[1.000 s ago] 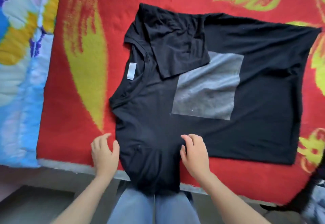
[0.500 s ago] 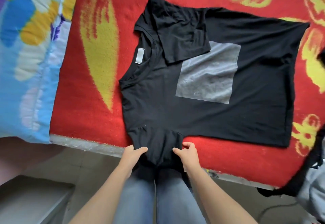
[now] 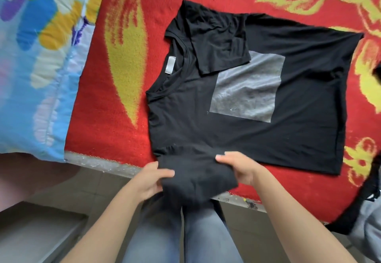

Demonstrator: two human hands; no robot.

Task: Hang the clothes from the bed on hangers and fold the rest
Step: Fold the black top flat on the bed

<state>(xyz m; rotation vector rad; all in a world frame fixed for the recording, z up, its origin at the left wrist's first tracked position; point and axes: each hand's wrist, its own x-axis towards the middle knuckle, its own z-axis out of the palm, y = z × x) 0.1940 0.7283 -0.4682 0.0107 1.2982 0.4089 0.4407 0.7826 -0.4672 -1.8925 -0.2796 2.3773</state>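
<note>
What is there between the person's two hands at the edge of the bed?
In the head view, the black T-shirt's near sleeve fills that stretch: the left hand grips one side of it, the right hand the other.

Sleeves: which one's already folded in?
The far sleeve, flat over the grey patch; the near sleeve is gripped by left hand and right hand.

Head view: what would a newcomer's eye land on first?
A black T-shirt with a grey square lies spread flat in the middle of a bright red blanket patterned in yellow. At the near edge, the left hand and right hand grip its near sleeve. A blue flowered quilt sits at the far left.
</note>
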